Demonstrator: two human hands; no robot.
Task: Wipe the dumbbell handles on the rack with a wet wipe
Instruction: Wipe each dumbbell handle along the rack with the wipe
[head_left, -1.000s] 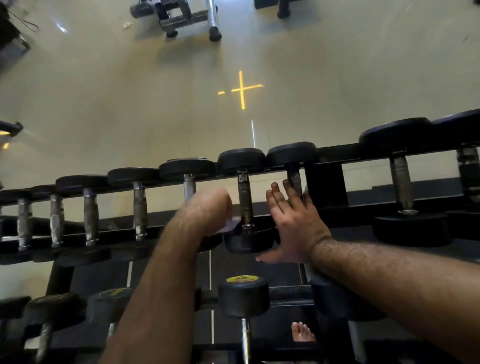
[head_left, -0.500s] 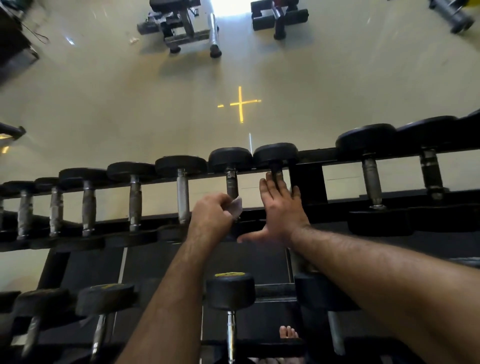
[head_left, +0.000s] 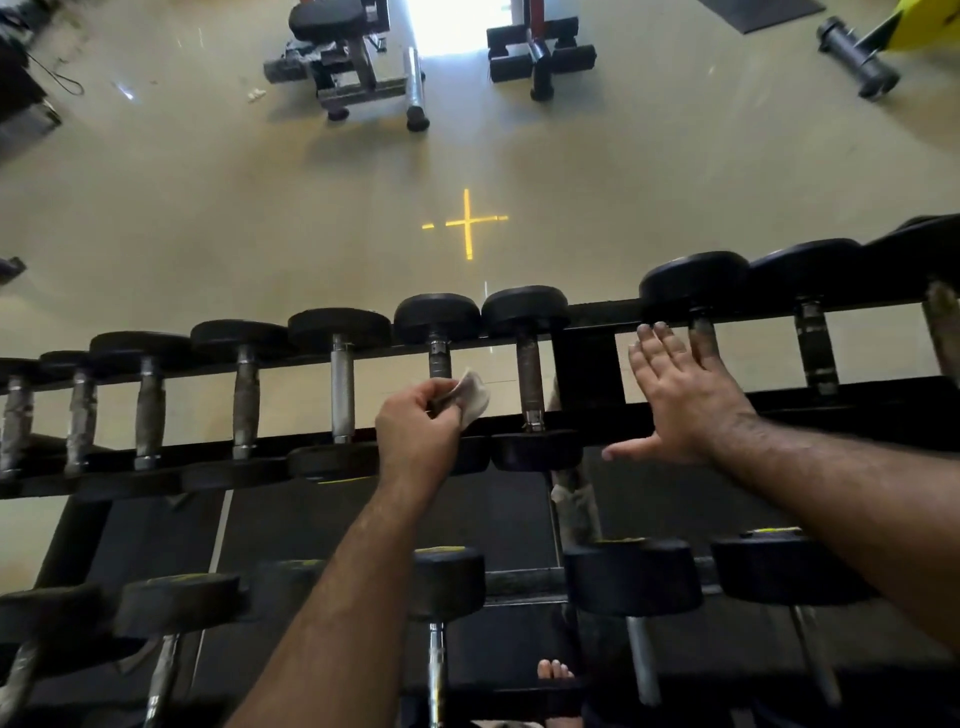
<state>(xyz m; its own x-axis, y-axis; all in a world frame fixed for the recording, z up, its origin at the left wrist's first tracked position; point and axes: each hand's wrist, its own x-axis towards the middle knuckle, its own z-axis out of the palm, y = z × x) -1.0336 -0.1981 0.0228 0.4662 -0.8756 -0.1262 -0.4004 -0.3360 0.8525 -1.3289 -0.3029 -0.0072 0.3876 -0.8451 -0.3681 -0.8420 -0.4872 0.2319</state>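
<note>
Partly hidden by my left hand (head_left: 415, 428), which clamps the crumpled wet wipe (head_left: 474, 397), the dumbbell handle (head_left: 439, 364) runs near-to-far; my right hand (head_left: 680, 400) is spread flat

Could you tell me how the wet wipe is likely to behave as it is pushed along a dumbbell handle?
The wipe looks crumpled in the left hand, so it is probably limp and light. It would likely wrap the handle rather than slide stiffly, and may bunch up.
</note>
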